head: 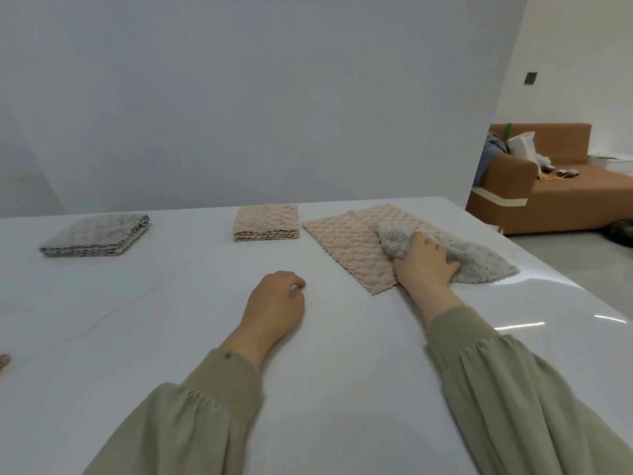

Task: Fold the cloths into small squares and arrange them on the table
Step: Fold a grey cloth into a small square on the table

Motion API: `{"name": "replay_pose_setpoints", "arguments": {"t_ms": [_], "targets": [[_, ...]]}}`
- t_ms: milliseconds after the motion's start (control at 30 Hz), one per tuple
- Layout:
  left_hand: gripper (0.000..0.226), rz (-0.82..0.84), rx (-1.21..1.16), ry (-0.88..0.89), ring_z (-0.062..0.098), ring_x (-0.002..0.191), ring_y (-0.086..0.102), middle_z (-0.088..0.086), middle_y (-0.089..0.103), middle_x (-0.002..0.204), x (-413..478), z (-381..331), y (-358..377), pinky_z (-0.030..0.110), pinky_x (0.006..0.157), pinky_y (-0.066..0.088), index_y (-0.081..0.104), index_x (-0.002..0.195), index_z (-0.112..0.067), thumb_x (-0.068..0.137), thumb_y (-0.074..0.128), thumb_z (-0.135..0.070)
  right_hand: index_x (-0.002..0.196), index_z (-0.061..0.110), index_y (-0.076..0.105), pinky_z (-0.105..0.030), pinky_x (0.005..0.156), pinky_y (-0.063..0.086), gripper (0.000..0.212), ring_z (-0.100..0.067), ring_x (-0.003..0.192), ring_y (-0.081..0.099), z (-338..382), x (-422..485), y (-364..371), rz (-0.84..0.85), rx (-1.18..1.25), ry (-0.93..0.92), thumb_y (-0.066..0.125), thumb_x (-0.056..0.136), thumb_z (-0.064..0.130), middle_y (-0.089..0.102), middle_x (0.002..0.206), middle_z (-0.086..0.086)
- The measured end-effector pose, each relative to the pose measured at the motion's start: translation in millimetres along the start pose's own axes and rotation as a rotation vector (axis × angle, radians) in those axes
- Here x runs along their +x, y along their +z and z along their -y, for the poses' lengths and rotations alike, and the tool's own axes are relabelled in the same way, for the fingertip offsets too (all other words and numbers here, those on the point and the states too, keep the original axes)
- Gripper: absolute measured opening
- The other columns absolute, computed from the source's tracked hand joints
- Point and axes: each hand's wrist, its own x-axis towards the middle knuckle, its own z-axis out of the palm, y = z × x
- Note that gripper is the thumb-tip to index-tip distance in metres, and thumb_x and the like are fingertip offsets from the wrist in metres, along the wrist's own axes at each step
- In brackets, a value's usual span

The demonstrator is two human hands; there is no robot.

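Note:
A crumpled grey cloth (479, 258) lies at the right of the white table (171, 337), partly on top of an unfolded beige cloth (346, 245). My right hand (423, 260) grips the grey cloth, fingers curled into its bunched left part. My left hand (275, 306) rests on the bare table to the left of the beige cloth, fingers loosely curled, holding nothing. A folded stack of beige cloths (265, 222) sits just left of the unfolded one. A folded stack of grey cloths (96, 234) lies at the far left.
A grey wall stands right behind the table's far edge. The table's right edge runs diagonally past the grey cloth. Beyond it stands a brown sofa (565, 190) with bags and small items. A thin white cord (102, 317) lies across the table's left part.

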Motion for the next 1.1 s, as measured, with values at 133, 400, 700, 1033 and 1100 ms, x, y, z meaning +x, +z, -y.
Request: {"name": "replay_pose_setpoints", "arguments": {"t_ms": [133,400,700,1033,1100], "targets": [[0.03,0.012,-0.009,-0.007,0.011,0.128,0.039,-0.006,0.052,0.134,0.6,0.9,-0.8,0.014,0.091,0.022,0.061,0.119,-0.019,0.094,0.046,-0.015,0.115,0.011,0.048,-0.042,0.083,0.044,0.03,-0.032,0.111,0.049,6.6,-8.3,-5.7,-0.106,0.033,-0.111,0.052,0.086,0.006,0.059,0.117,-0.014],[0.031,-0.351,-0.495,-0.168,0.009,0.113,0.051,-0.007,0.056,0.121,-19.7,7.1,-26.2,0.019,0.093,0.037,0.058,0.12,-0.018,0.095,0.044,-0.009,0.116,0.003,0.057,-0.031,0.068,0.053,0.048,-0.031,0.086,0.066,81.1,-89.0,-14.2,-0.448,0.538,-0.717,0.044,0.071,0.013,0.066,0.108,-0.015],[0.029,-0.367,-0.935,-0.359,0.013,0.108,0.057,0.001,0.061,0.116,-61.4,59.7,-87.1,0.023,0.078,0.046,0.057,0.119,-0.021,0.099,0.038,-0.031,0.096,0.033,0.049,-0.007,0.064,0.044,0.03,0.007,0.076,0.058,132.6,-177.7,-34.6,0.169,1.29,-0.542,0.059,0.084,0.007,0.061,0.085,0.015],[0.03,-0.009,-0.792,-0.32,0.021,0.062,0.05,0.003,0.065,0.073,-81.7,87.0,-119.3,0.025,0.048,0.038,0.067,0.098,-0.018,0.084,0.059,0.007,0.133,0.024,0.036,-0.018,0.097,0.037,0.051,-0.006,0.116,0.046,118.4,-159.6,-7.5,0.147,0.921,-0.514,0.059,0.088,0.019,0.048,0.129,0.009],[0.029,-0.049,-0.719,-0.349,0.013,0.051,0.049,0.0,0.065,0.071,-81.5,83.9,-117.8,0.022,0.043,0.036,0.068,0.097,-0.018,0.084,0.057,0.005,0.143,0.017,0.026,-0.029,0.11,0.026,0.057,-0.013,0.132,0.032,107.3,-149.6,-2.0,0.06,0.843,-0.454,0.051,0.092,0.017,0.035,0.145,0.0]]}}
